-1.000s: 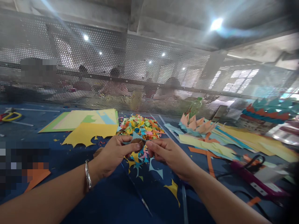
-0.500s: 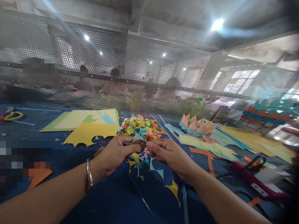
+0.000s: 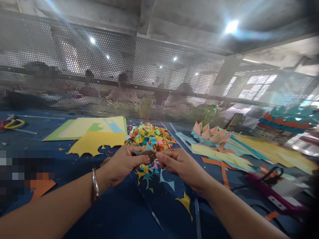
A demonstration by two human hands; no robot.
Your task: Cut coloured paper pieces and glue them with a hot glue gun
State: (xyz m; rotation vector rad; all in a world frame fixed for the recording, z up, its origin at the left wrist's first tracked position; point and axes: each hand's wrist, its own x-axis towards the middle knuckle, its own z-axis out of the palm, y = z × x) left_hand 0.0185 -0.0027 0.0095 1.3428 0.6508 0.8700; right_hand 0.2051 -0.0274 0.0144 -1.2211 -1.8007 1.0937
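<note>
Both my hands meet over the middle of a blue table point(image 3: 74, 172). My left hand point(image 3: 122, 164), with a metal bangle on the wrist, and my right hand point(image 3: 179, 164) pinch a small blue paper piece point(image 3: 146, 149) between thumbs and forefingers. The piece is pointed and folded, held just above the table. Right behind it lies a heap of small folded paper shapes point(image 3: 149, 134) in many colours. Under the hands several blue and yellow paper offcuts point(image 3: 165, 177) are scattered.
Yellow and green sheets point(image 3: 92, 131) lie at the back left, yellow-handled scissors point(image 3: 11, 124) at far left. Pink and blue leaf cut-outs with paper strips point(image 3: 219, 142) spread to the right, by a pink glue gun point(image 3: 271, 189). A perforated metal screen point(image 3: 149, 76) stands behind; people sit beyond it.
The hands stay almost where they were; the fingers have worked the small blue piece slightly, and its tip now points up a bit more.
</note>
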